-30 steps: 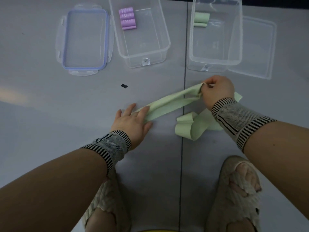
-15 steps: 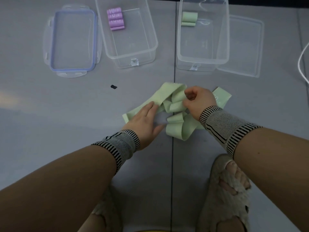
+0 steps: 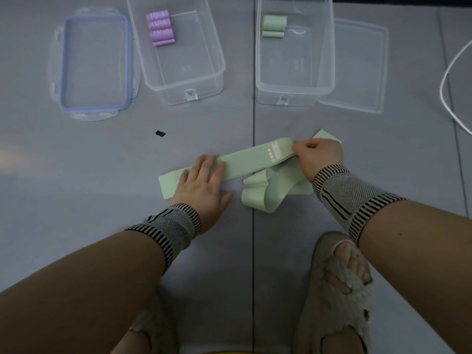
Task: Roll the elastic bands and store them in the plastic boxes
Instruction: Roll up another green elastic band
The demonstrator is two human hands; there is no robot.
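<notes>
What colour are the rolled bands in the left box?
Purple rolled bands, seen in the head view.

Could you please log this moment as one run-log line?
left hand: presses green band flat | right hand: pinches band's far end | green rolls: in right box

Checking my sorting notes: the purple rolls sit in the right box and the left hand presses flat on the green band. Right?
Not quite. The head view shows the purple rolls in the left box. The left hand does press flat on the green band.
</notes>
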